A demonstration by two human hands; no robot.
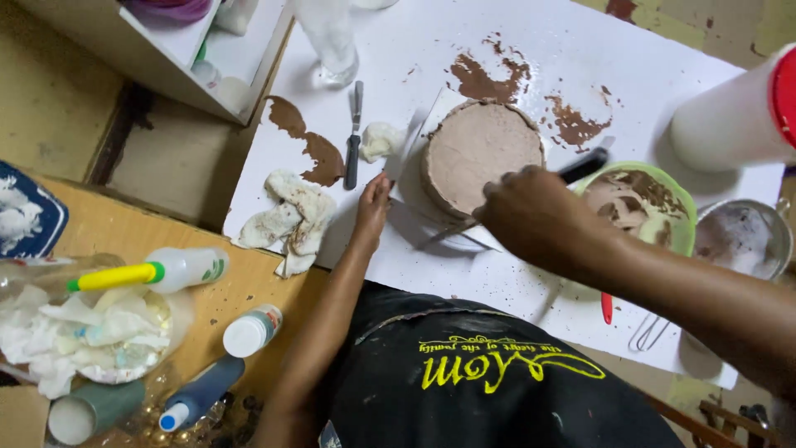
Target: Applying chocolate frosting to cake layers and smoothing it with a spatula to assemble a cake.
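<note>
A round cake point(482, 148) coated in pale brown frosting stands on a square silver board point(412, 217) laid on white paper. My right hand point(531, 217) grips a spatula with a black handle point(584, 164). Its blade point(439, 237) runs along the cake's near side. My left hand point(372, 205) pinches the board's left edge, just beside the cake.
A palette knife point(354, 133) and stained tissues point(290, 220) lie left of the cake, among brown smears point(319, 153). To the right are a green bowl of frosting point(681, 217), a metal bowl point(742, 241), a white tub with a red lid point(730, 120) and a whisk point(651, 332). Bottles point(178, 270) stand on the wooden table.
</note>
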